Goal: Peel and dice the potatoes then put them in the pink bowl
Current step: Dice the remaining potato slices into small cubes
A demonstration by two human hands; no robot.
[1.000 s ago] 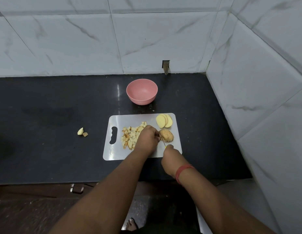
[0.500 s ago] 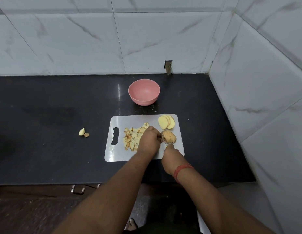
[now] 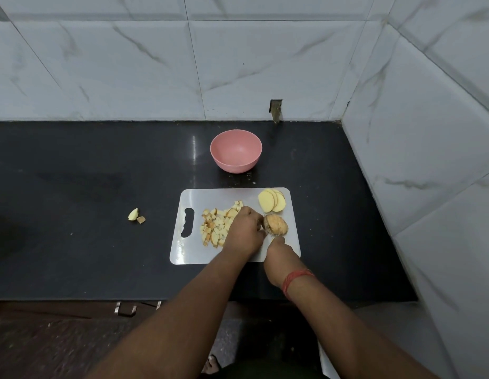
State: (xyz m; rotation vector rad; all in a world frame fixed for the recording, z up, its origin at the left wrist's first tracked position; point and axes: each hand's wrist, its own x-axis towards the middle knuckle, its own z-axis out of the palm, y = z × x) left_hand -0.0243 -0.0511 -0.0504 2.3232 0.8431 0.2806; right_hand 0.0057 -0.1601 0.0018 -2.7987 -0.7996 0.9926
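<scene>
Both hands closed, left hand (image 3: 244, 232) on potato (image 3: 276, 225), right hand (image 3: 279, 257) on knife (image 3: 268, 227)

Dim, even lighting with a cool cast. Small vertical glare streak on the glossy black stone table (image 3: 193, 149). Wide-angle bowing of white marble wall tiles (image 3: 429, 132) at edges. Forearms slightly soft.

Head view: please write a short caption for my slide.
Left hand steadies a potato on the cutting board while the right hand cuts it with a knife; pink bowl empty.

You see a black worktop (image 3: 74, 187), marbled wall tiles (image 3: 128, 64), and a cabinet handle (image 3: 125, 310) below its edge.
</scene>
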